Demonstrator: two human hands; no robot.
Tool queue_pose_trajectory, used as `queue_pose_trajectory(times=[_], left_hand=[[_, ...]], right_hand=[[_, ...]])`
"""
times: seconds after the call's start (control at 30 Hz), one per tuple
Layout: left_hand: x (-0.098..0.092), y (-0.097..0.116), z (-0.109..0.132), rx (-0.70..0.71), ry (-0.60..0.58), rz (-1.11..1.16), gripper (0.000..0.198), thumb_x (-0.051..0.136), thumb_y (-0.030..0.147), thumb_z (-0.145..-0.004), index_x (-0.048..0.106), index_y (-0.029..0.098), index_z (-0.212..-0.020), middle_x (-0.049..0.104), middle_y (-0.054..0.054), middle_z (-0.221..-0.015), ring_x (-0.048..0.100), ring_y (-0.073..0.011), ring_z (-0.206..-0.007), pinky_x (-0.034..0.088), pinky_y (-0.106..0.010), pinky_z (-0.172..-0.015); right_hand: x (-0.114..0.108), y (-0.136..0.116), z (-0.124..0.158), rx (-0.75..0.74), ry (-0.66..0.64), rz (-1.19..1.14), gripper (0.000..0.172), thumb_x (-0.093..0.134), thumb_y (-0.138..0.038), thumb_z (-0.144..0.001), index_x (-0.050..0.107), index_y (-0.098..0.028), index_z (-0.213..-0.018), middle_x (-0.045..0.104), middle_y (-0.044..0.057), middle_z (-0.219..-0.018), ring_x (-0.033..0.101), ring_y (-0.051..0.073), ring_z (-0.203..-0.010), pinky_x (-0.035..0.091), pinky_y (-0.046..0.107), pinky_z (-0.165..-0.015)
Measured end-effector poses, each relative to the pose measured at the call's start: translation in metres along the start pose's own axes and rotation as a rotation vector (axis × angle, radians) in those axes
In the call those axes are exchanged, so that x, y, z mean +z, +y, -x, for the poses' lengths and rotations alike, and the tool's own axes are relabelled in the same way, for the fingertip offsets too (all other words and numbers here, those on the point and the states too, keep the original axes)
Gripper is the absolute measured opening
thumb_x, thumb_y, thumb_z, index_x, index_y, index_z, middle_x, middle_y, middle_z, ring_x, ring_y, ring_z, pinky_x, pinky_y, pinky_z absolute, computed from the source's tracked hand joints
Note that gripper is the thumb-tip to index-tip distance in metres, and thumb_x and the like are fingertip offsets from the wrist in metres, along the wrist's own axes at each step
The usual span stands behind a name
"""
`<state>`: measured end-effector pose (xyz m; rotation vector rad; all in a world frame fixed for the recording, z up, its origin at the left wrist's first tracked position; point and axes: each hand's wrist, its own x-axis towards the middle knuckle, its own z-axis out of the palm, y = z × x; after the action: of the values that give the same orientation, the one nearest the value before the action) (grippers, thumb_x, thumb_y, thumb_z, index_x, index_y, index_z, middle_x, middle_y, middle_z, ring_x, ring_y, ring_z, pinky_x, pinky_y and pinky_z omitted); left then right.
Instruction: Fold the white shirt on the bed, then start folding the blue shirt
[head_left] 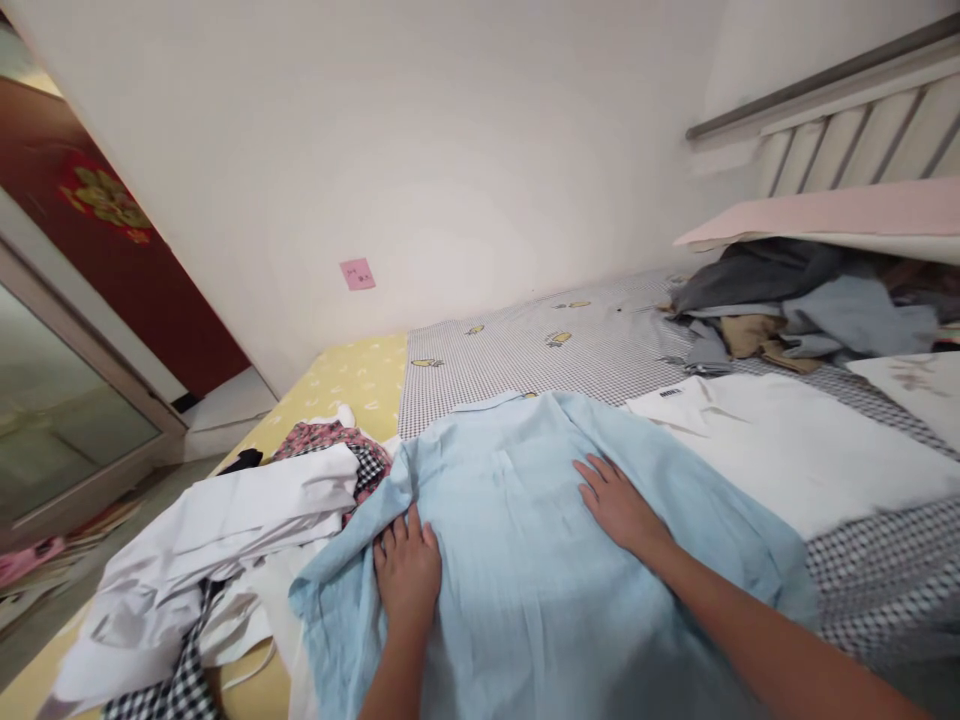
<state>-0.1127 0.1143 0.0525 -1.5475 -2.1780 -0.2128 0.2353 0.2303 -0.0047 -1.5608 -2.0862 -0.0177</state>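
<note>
A light blue long-sleeved shirt lies spread out on the bed, its collar toward the wall and its lower part running out of the frame. My left hand rests flat on the shirt's left side near the sleeve seam, fingers slightly apart. On the upper right part of the shirt lies my right hand, palm down with fingers spread. Neither hand grips the fabric.
White garments are piled at the left beside a pink floral cloth. At the right lie a white T-shirt and a heap of dark and grey clothes. The checked bedsheet meets the wall behind.
</note>
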Motion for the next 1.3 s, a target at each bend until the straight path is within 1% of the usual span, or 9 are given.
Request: queue_pose_trajectory(times=[0.17,0.27,0.37,0.53,0.73,0.9,1.03,1.2,1.3], left_hand=[[0.003,0.0,0.001,-0.007,0.027,0.005,0.049,0.033,0.027,-0.103,0.056,0.014,-0.145,0.065,-0.016,-0.139,0.059,-0.0337,-0.124,0.044,-0.051,-0.105],[0.004,-0.001,0.001,-0.001,0.032,-0.009,0.049,0.033,0.026,-0.103,0.057,0.014,-0.144,0.066,-0.016,-0.139,0.06,-0.0336,-0.123,0.044,-0.051,-0.104],[0.005,-0.003,0.002,0.024,0.048,-0.032,0.05,0.033,0.022,-0.101,0.057,0.014,-0.144,0.065,-0.015,-0.14,0.06,-0.0323,-0.121,0.045,-0.05,-0.103],[0.004,-0.004,0.002,0.027,0.035,-0.06,0.05,0.035,0.018,-0.097,0.059,0.014,-0.141,0.066,-0.015,-0.139,0.06,-0.0304,-0.12,0.045,-0.047,-0.102],[0.002,-0.003,0.002,0.021,0.044,-0.059,0.051,0.035,0.018,-0.097,0.059,0.014,-0.142,0.066,-0.015,-0.139,0.061,-0.0308,-0.119,0.045,-0.047,-0.102],[0.003,-0.003,0.002,0.012,0.015,-0.066,0.051,0.035,0.02,-0.098,0.058,0.014,-0.143,0.065,-0.015,-0.141,0.061,-0.0317,-0.121,0.045,-0.049,-0.105],[0.003,-0.002,0.004,0.002,0.001,-0.077,0.052,0.037,0.023,-0.098,0.056,0.014,-0.145,0.064,-0.016,-0.142,0.059,-0.0325,-0.124,0.043,-0.049,-0.106],[0.001,-0.001,0.009,0.003,-0.008,-0.082,0.053,0.034,0.026,-0.099,0.055,0.011,-0.145,0.062,-0.018,-0.143,0.056,-0.0338,-0.126,0.04,-0.052,-0.109],[-0.006,0.0,0.013,0.014,-0.042,-0.063,0.056,0.029,0.029,-0.1,0.053,0.01,-0.146,0.061,-0.018,-0.145,0.053,-0.0358,-0.129,0.038,-0.053,-0.11]], right_hand=[[-0.004,-0.002,-0.001,-0.004,-0.003,0.006,0.041,0.04,-0.029,-0.097,0.065,-0.018,-0.127,0.054,0.014,-0.151,0.05,0.031,-0.137,0.039,0.052,-0.119],[-0.01,-0.006,-0.001,-0.011,0.016,-0.021,0.03,0.043,-0.023,-0.095,0.067,-0.02,-0.112,0.06,0.013,-0.143,0.052,0.031,-0.135,0.041,0.05,-0.116],[-0.015,-0.009,-0.002,-0.013,0.023,-0.046,0.027,0.044,-0.019,-0.093,0.066,-0.018,-0.107,0.064,0.017,-0.134,0.054,0.031,-0.131,0.042,0.047,-0.115],[-0.017,-0.012,-0.003,0.003,0.02,-0.076,0.033,0.044,-0.015,-0.091,0.065,-0.018,-0.116,0.067,0.016,-0.125,0.055,0.031,-0.13,0.041,0.046,-0.116],[-0.015,-0.01,0.003,-0.038,-0.027,-0.031,0.028,0.046,-0.019,-0.095,0.066,-0.016,-0.114,0.057,0.018,-0.145,0.046,0.032,-0.142,0.037,0.049,-0.121],[-0.019,-0.01,0.012,-0.06,-0.072,-0.023,0.039,0.046,-0.024,-0.098,0.063,-0.018,-0.131,0.05,0.014,-0.154,0.037,0.032,-0.149,0.037,0.053,-0.121],[-0.031,-0.018,0.028,-0.049,-0.113,-0.002,0.048,0.044,-0.031,-0.1,0.057,-0.024,-0.146,0.045,0.009,-0.16,0.032,0.03,-0.152,0.037,0.053,-0.121],[-0.05,-0.033,0.057,-0.031,-0.158,-0.021,0.05,0.041,-0.031,-0.1,0.055,-0.034,-0.148,0.043,0.0,-0.162,0.029,0.03,-0.153,0.046,0.052,-0.113],[-0.074,-0.035,0.072,0.024,-0.239,-0.175,0.046,0.048,-0.035,-0.098,0.061,-0.034,-0.142,0.046,0.0,-0.16,0.029,0.032,-0.153,0.034,0.06,-0.118]])
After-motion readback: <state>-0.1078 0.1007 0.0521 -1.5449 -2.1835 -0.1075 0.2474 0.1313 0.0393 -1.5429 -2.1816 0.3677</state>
